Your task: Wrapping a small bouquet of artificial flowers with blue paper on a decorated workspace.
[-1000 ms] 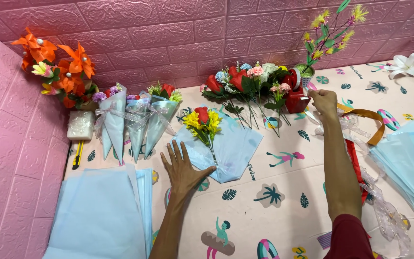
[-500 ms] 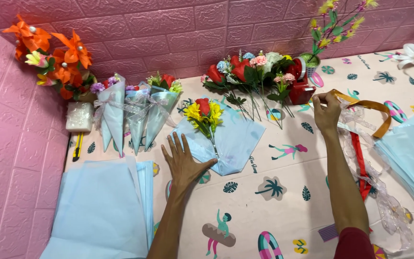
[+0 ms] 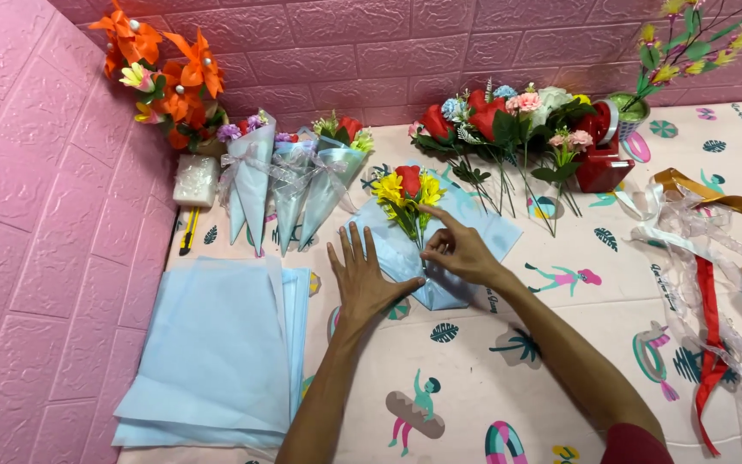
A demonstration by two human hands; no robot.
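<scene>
A small bunch of red and yellow artificial flowers [image 3: 407, 191] lies on a light blue wrapping sheet [image 3: 478, 232] in the middle of the patterned table [image 3: 508, 361]. My left hand [image 3: 361, 277] lies flat, fingers spread, on the sheet's left lower part. My right hand [image 3: 459, 249] rests on the sheet at the flower stems, index finger stretched toward the blooms and the other fingers curled at the stems; I cannot tell whether it grips them.
Three wrapped blue cone bouquets [image 3: 289, 185] lean at the back left beside orange flowers [image 3: 161, 73]. A stack of blue sheets [image 3: 212, 352] lies at the left. Loose red and pink flowers [image 3: 508, 120], a red tape dispenser [image 3: 603, 159] and ribbons [image 3: 706, 258] lie to the right.
My right hand has come back from the ribbons at the right to the flower stems on the blue sheet. My left hand has slid up onto the sheet.
</scene>
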